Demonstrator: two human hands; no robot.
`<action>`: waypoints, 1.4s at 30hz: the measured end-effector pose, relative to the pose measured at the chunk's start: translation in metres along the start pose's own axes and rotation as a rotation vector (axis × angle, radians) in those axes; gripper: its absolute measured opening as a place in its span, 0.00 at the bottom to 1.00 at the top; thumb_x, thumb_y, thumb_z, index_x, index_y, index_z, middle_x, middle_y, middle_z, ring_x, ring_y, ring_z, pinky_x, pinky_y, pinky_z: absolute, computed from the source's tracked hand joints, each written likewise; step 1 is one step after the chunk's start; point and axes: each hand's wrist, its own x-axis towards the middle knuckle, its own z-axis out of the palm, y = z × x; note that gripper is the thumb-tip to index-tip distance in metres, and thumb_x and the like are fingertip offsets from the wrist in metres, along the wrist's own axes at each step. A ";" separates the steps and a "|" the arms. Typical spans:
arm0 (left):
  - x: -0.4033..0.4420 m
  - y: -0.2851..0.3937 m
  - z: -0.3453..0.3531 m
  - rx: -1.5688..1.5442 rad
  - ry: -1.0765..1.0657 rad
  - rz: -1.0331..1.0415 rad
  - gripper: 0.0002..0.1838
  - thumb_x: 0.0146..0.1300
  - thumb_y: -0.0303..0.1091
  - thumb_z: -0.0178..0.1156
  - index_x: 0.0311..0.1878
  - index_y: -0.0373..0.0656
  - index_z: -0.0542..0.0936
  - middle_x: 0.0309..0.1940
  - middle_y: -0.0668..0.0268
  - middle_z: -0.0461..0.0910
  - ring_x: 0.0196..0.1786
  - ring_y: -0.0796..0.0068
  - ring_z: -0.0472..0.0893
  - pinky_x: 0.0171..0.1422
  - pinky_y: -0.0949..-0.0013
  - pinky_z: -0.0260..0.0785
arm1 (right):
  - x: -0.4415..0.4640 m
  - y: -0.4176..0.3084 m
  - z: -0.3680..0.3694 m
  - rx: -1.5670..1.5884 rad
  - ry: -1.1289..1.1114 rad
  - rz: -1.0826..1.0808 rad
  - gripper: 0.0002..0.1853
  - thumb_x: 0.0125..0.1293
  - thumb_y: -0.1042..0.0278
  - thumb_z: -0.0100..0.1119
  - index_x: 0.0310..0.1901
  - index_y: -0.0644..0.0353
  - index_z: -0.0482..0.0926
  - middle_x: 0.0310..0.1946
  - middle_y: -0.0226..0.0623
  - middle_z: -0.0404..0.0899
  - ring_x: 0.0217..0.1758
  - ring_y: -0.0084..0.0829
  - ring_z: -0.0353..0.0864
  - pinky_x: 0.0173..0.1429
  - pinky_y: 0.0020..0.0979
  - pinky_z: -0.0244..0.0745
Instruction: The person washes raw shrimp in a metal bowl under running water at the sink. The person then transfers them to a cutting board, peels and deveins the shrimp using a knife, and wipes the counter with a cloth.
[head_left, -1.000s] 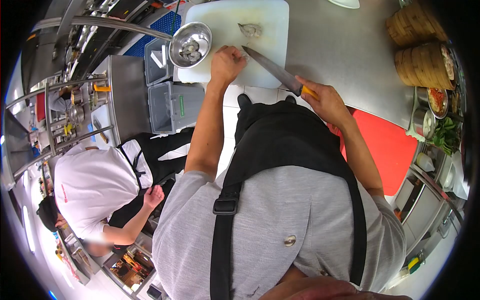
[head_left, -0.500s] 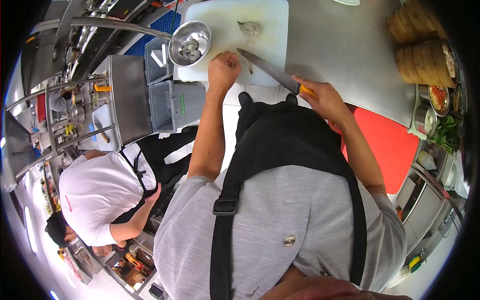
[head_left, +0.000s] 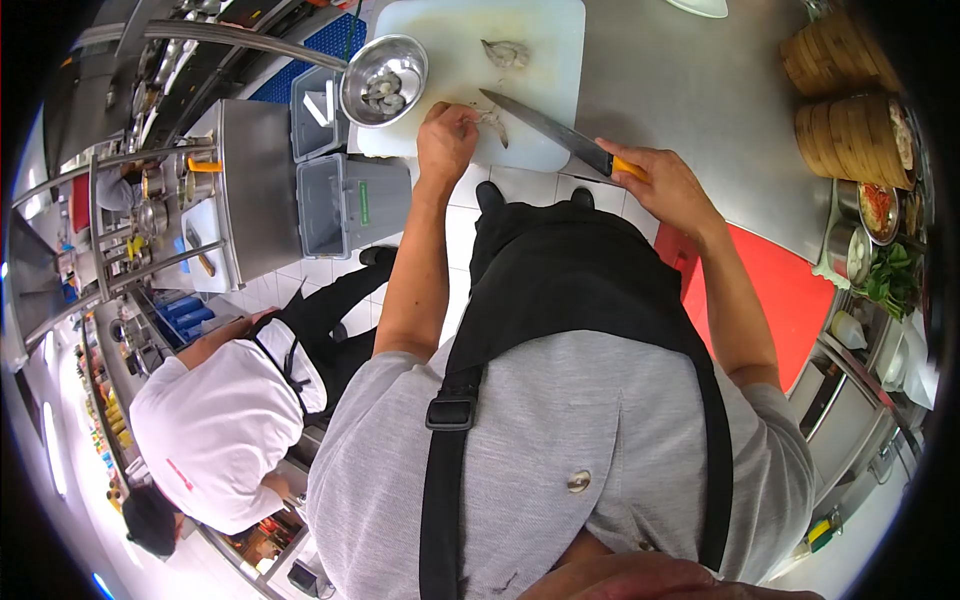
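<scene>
The co-worker has shifted, revealing blue items.

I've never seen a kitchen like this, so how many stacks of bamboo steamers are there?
2: one stack at upper right, the other stack beside it, nearer the red-filled bowl. More may be hidden.

A steel tabletop carries a pale cutting board. Right of the board sit a white dish and bamboo steamers.

Far edge of board & white plate cut off at top. R hand hides part of knife handle. L hand contact w/ shrimp too small to tell.
</scene>
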 end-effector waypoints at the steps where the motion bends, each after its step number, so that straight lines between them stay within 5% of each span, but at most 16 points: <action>1: -0.001 0.000 0.000 0.006 0.004 -0.005 0.08 0.59 0.25 0.69 0.41 0.45 0.89 0.39 0.58 0.85 0.38 0.56 0.87 0.47 0.56 0.80 | 0.000 0.003 0.003 0.013 0.020 -0.037 0.27 0.76 0.68 0.66 0.75 0.42 0.79 0.59 0.42 0.90 0.56 0.45 0.89 0.66 0.39 0.80; 4: -0.002 0.000 0.000 -0.006 -0.002 -0.025 0.08 0.58 0.26 0.71 0.41 0.43 0.89 0.37 0.57 0.84 0.37 0.57 0.86 0.46 0.56 0.80 | 0.000 0.014 0.019 0.095 0.017 -0.043 0.26 0.76 0.64 0.66 0.74 0.38 0.80 0.46 0.44 0.90 0.44 0.47 0.87 0.57 0.42 0.80; 7: -0.005 0.001 0.000 -0.027 -0.006 -0.056 0.08 0.56 0.26 0.72 0.40 0.41 0.89 0.34 0.56 0.84 0.35 0.58 0.85 0.44 0.57 0.79 | 0.001 0.005 0.012 -0.019 -0.044 0.068 0.27 0.77 0.69 0.66 0.76 0.42 0.79 0.62 0.43 0.89 0.59 0.45 0.89 0.67 0.39 0.80; 13: -0.005 0.000 0.001 -0.073 0.026 -0.053 0.08 0.55 0.26 0.72 0.39 0.39 0.88 0.32 0.57 0.84 0.33 0.59 0.84 0.42 0.58 0.79 | -0.003 0.003 0.012 0.051 -0.059 0.042 0.27 0.77 0.68 0.65 0.75 0.42 0.79 0.62 0.44 0.89 0.59 0.46 0.89 0.67 0.40 0.80; 16: -0.007 0.002 -0.003 -0.080 0.009 -0.080 0.08 0.55 0.26 0.72 0.39 0.38 0.88 0.32 0.57 0.84 0.32 0.61 0.84 0.42 0.59 0.79 | -0.002 0.015 0.013 0.014 0.029 0.008 0.26 0.76 0.64 0.66 0.74 0.39 0.80 0.47 0.45 0.90 0.46 0.48 0.87 0.58 0.44 0.80; 28: -0.011 -0.005 -0.019 -0.087 -0.006 -0.078 0.09 0.55 0.27 0.72 0.40 0.38 0.88 0.32 0.58 0.85 0.33 0.63 0.85 0.43 0.61 0.79 | 0.001 0.010 0.014 -0.001 0.097 -0.014 0.25 0.76 0.64 0.66 0.73 0.42 0.81 0.45 0.45 0.90 0.46 0.49 0.87 0.58 0.43 0.80; 31: -0.014 -0.013 -0.020 -0.071 -0.020 -0.073 0.08 0.56 0.27 0.71 0.40 0.38 0.88 0.32 0.58 0.85 0.33 0.64 0.85 0.44 0.63 0.79 | 0.006 0.002 0.012 0.064 0.073 -0.111 0.25 0.76 0.67 0.66 0.73 0.44 0.81 0.51 0.46 0.91 0.48 0.48 0.87 0.60 0.41 0.79; 34: -0.012 -0.009 -0.028 -0.058 -0.087 -0.077 0.09 0.57 0.26 0.72 0.41 0.37 0.89 0.33 0.60 0.87 0.34 0.71 0.85 0.44 0.66 0.79 | 0.016 -0.015 0.011 -0.041 -0.050 -0.013 0.26 0.75 0.68 0.66 0.73 0.44 0.81 0.47 0.44 0.90 0.45 0.46 0.85 0.58 0.40 0.79; 42: 0.037 0.035 -0.068 -0.217 0.090 -0.047 0.06 0.60 0.23 0.71 0.40 0.34 0.88 0.31 0.65 0.88 0.34 0.78 0.84 0.41 0.71 0.78 | -0.007 0.006 0.005 -0.060 0.242 -0.059 0.25 0.73 0.68 0.65 0.71 0.46 0.83 0.47 0.43 0.89 0.49 0.50 0.87 0.57 0.45 0.81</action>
